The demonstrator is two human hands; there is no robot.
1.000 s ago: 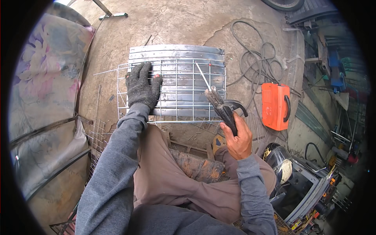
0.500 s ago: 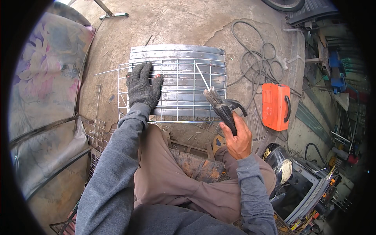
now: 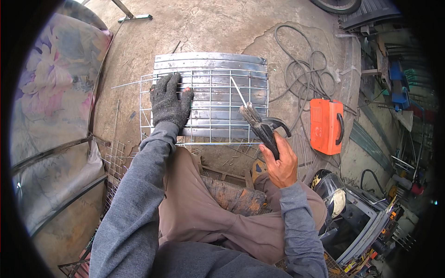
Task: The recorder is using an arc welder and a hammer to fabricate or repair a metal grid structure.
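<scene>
My left hand (image 3: 168, 103), in a dark grey knitted glove with bare fingertips showing, lies spread on a wire mesh panel (image 3: 220, 109). That mesh rests over a ribbed grey metal sheet (image 3: 211, 61) in front of me. Bare fingers of my right hand (image 3: 281, 161) wrap round the black handle of a welding electrode holder (image 3: 265, 135). A thin pale electrode (image 3: 238, 91) sticks out of its jaws, slanting up and left, with its tip over the upper right part of the mesh. Whether the tip touches a wire, I cannot tell.
An orange welding machine (image 3: 326, 126) stands on the right, with a coiled dark cable (image 3: 306, 76) beyond it. A welding helmet (image 3: 330, 192) lies by my right knee. Flowered fabric (image 3: 62, 78) hangs at left. A metal stand foot (image 3: 135, 18) is at the far left.
The electrode and its holder have shifted very slightly. My left hand stays in the same place on the mesh.
</scene>
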